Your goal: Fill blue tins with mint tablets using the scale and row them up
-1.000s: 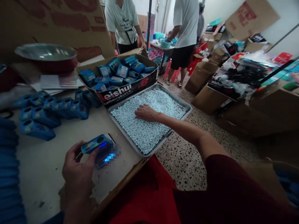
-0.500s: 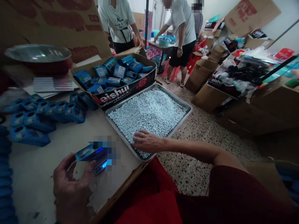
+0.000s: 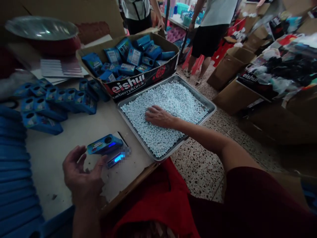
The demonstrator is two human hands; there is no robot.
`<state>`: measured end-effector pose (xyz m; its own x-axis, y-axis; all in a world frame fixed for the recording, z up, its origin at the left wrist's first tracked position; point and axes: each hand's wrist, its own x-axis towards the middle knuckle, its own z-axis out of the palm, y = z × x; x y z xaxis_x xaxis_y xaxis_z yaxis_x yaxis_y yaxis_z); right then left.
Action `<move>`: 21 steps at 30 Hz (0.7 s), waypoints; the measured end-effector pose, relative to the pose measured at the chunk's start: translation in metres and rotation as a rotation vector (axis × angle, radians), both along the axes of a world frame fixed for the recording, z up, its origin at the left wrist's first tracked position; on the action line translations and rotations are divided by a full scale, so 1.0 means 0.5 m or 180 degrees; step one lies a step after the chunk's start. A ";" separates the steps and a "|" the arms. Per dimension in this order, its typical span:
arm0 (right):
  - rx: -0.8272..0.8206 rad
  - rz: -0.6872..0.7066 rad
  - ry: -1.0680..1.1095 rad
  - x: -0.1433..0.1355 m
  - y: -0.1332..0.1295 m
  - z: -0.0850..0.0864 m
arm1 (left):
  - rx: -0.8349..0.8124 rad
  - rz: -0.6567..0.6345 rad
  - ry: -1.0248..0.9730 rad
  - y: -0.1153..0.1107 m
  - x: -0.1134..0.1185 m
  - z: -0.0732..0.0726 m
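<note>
My right hand [image 3: 159, 117] rests palm down on pale blue-white pellets [image 3: 183, 99] spread in a metal tray [image 3: 155, 158]; its fingers are slightly curled and their tips are partly sunk among the pellets. At the lower left my left hand [image 3: 84, 170] is open, thumb and fingers apart, with nothing between them. Just beyond its fingertips a blue packet with a round hole [image 3: 104, 144] sits on a small scale with a glowing blue display [image 3: 119, 158]. Upright blue packets with round holes [image 3: 59, 99] stand in rows on the white table [image 3: 74, 132].
Behind the tray, a cardboard box [image 3: 148, 74] holds blue packets. A metal bowl [image 3: 42, 28] stands at the back left, and stacked blue packets [image 3: 15, 165] line the left edge. Two people stand beyond; cartons [image 3: 230, 66] and plastic bags are at the right.
My right hand has moved farther into the tray, away from its near edge. My left hand stays open beside the scale. The camera view has tilted down.
</note>
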<state>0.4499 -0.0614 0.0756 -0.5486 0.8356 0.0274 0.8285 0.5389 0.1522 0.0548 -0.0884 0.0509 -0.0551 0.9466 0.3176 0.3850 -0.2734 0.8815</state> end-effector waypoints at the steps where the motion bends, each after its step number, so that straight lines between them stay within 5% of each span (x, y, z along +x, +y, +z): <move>1: -0.0034 -0.0101 0.0062 0.007 0.014 0.002 | 0.0027 0.0006 0.0019 0.002 -0.001 0.005; 7: -0.0136 -0.1266 0.1440 0.045 0.082 0.030 | -0.0318 -0.0108 0.0001 0.031 -0.001 0.002; 12: -0.0011 -0.2010 0.3064 0.036 0.089 0.049 | -0.0531 0.0009 -0.0249 0.049 0.022 -0.003; 16: -0.0276 -0.2814 0.5434 0.017 0.073 0.076 | -0.0591 -0.0069 -0.0387 0.060 0.032 0.001; 21: -0.1456 -0.2722 0.8383 0.010 0.036 0.131 | -0.0264 -0.0311 -0.0441 0.080 0.039 0.001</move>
